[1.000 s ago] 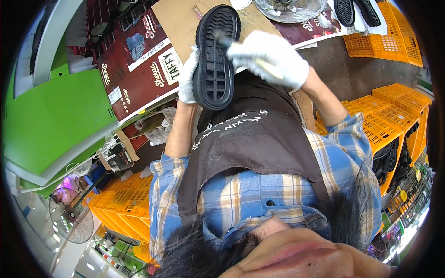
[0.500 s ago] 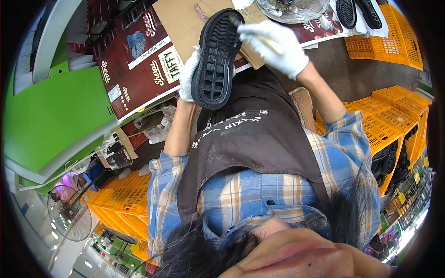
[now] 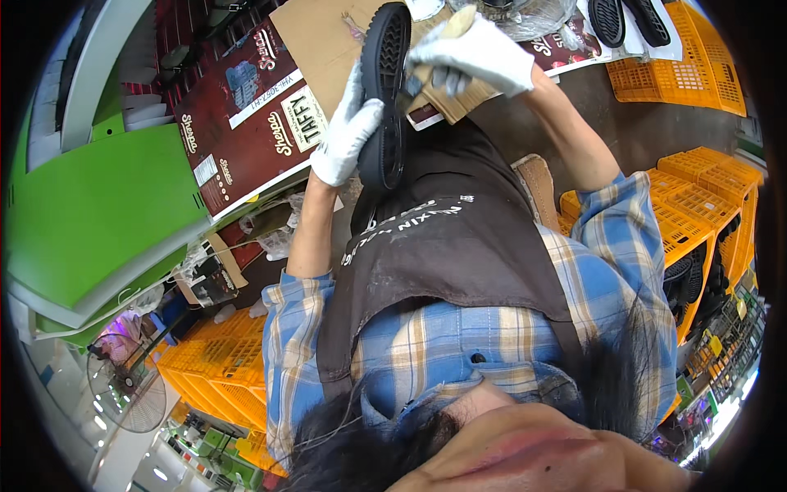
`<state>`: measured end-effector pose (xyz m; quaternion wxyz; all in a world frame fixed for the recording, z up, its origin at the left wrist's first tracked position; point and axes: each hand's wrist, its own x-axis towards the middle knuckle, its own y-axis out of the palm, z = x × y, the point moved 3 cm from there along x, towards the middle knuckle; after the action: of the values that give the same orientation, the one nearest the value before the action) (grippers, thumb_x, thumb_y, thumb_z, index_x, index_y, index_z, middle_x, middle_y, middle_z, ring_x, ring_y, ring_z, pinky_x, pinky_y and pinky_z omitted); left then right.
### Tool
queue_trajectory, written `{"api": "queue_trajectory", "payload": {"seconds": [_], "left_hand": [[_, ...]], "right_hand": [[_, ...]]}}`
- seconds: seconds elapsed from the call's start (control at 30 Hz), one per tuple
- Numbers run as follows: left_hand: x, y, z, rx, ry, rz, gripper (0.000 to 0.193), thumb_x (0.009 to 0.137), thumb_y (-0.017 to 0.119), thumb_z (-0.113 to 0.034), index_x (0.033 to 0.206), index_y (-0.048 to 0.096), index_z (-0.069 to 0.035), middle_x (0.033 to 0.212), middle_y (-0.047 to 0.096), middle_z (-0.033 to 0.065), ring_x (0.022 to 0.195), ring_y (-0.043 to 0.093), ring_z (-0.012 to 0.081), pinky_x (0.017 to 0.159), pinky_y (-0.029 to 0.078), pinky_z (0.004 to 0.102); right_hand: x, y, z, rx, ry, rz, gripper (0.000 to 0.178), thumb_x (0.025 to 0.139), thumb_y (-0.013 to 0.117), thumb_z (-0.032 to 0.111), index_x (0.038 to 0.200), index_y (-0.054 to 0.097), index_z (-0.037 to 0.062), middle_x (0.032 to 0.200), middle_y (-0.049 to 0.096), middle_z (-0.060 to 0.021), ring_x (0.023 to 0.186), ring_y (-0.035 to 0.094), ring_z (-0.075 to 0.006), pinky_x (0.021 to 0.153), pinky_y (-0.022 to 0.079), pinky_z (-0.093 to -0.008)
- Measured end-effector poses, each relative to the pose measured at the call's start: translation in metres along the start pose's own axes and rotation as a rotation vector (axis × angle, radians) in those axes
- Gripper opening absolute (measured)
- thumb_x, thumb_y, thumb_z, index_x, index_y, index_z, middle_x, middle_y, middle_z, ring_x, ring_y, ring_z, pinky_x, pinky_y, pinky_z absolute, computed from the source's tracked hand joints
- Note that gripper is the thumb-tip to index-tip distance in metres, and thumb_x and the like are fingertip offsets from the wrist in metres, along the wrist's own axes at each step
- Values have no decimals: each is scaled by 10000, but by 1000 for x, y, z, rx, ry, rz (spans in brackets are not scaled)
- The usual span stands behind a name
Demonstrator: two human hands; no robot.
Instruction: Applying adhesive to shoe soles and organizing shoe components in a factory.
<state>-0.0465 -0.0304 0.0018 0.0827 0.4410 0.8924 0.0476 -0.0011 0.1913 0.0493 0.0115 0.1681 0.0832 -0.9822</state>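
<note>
A black rubber shoe sole (image 3: 385, 90) stands tilted on its edge in front of me, over the work surface's near edge. Wrapped round its left side is my left hand (image 3: 348, 141), in a white glove, with the thumb across the near half. My right hand (image 3: 479, 56), gloved too, is closed on a small brush (image 3: 457, 22) with a pale handle that sticks up past the fingers. The brush's dark tip points at the sole's right side; whether it touches cannot be made out. The sole's inner face is seen only at a steep slant.
Flattened cardboard (image 3: 316, 33) and dark red printed board (image 3: 238, 107) cover the work surface. At its far right lie a plastic-wrapped bowl (image 3: 537, 18) and two more black soles (image 3: 607, 20). Orange crates (image 3: 680, 78) stand right, others (image 3: 217, 361) behind left. A green machine cover (image 3: 98, 217) is at left.
The sole has turned from facing me to nearly edge-on and shifted slightly away. My left thumb now lies across it. My right hand has rotated, so the brush's handle points up and its tip lower.
</note>
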Motion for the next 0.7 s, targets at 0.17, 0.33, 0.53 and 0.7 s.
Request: {"api": "queue_trajectory", "payload": {"seconds": [0.17, 0.33, 0.53, 0.7], "left_hand": [[-7, 18, -1, -251, 3, -154, 678, 968, 500, -333, 1514, 174, -99, 1312, 514, 157, 1068, 602, 247, 920, 512, 372], [-9, 11, 19, -944, -159, -107, 591, 971, 419, -441, 1286, 475, 56, 1110, 614, 239, 970, 639, 296, 850, 553, 420], [-1, -3, 24, -922, -86, -182, 491, 1011, 387, -390, 1221, 534, 28, 1080, 659, 185, 895, 671, 270, 830, 551, 414], [4, 14, 15, -983, -276, -2, 536, 1009, 390, -439, 1307, 482, -3, 1120, 636, 170, 943, 654, 257, 830, 558, 381]], "right_hand": [[12, -19, -8, -30, -377, -285, 451, 901, 635, 378, 1114, 648, -20, 919, 693, -103, 803, 661, -194, 755, 535, -318], [-10, 9, -8, -683, -998, -134, 388, 820, 625, 29, 1191, 630, 140, 940, 677, -60, 850, 649, -247, 763, 530, -343], [-44, 41, 19, -166, -901, 447, 277, 862, 639, 64, 1136, 677, 74, 915, 686, -78, 816, 641, -251, 760, 514, -347], [-5, -20, -12, -228, -701, -231, 202, 879, 651, 118, 1066, 693, 54, 998, 693, -111, 912, 660, -233, 801, 521, -323]]}}
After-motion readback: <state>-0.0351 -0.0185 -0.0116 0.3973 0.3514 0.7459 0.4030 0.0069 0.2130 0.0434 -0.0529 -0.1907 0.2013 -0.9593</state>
